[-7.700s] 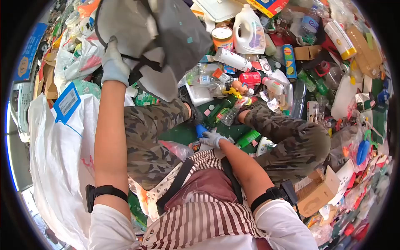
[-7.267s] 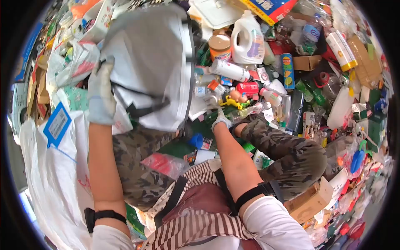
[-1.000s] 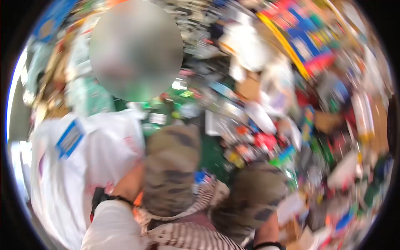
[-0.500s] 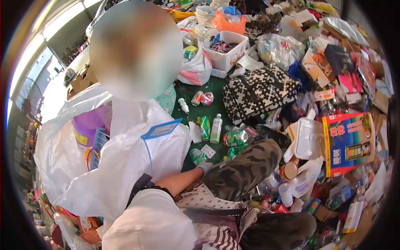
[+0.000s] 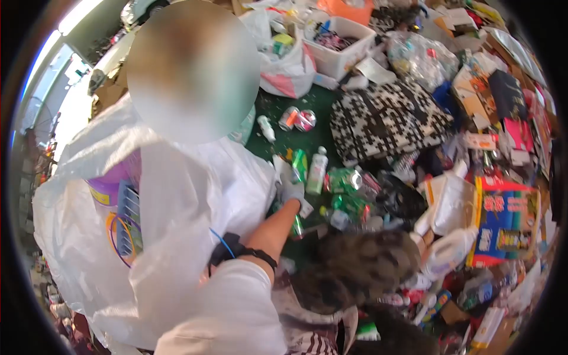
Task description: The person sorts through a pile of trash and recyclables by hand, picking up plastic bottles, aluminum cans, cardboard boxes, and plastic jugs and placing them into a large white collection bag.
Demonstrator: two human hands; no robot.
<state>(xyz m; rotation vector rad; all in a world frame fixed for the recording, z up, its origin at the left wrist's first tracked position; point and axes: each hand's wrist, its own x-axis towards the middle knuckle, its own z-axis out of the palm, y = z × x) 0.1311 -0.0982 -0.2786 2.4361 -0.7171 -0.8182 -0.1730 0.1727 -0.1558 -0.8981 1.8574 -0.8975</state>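
My left hand (image 5: 291, 190), in a pale grey glove, reaches over the dark green floor beside a green can (image 5: 299, 165). A white slip (image 5: 277, 165) is at its fingertips; blur hides whether the fingers touch or grip it. Right of the can stands an upright bottle (image 5: 318, 171) with a pale label. Below the hand, a playing card (image 5: 306, 209) is partly covered by my wrist. Another green can (image 5: 297, 227) lies close to my forearm. My right hand is out of view.
A large white sack (image 5: 195, 201) on the left holds a purple container (image 5: 118, 177) and a blue basket (image 5: 128, 213). Crushed green bottles (image 5: 346, 180) lie right of the hand. A black-and-white patterned bag (image 5: 387, 121) and heaped packaging fill the right. Someone's blurred head is behind the sack.
My left hand has moved up and away from my knee, toward the green can and white slip. The view has shifted a little, and the blue tag on the sack no longer shows.
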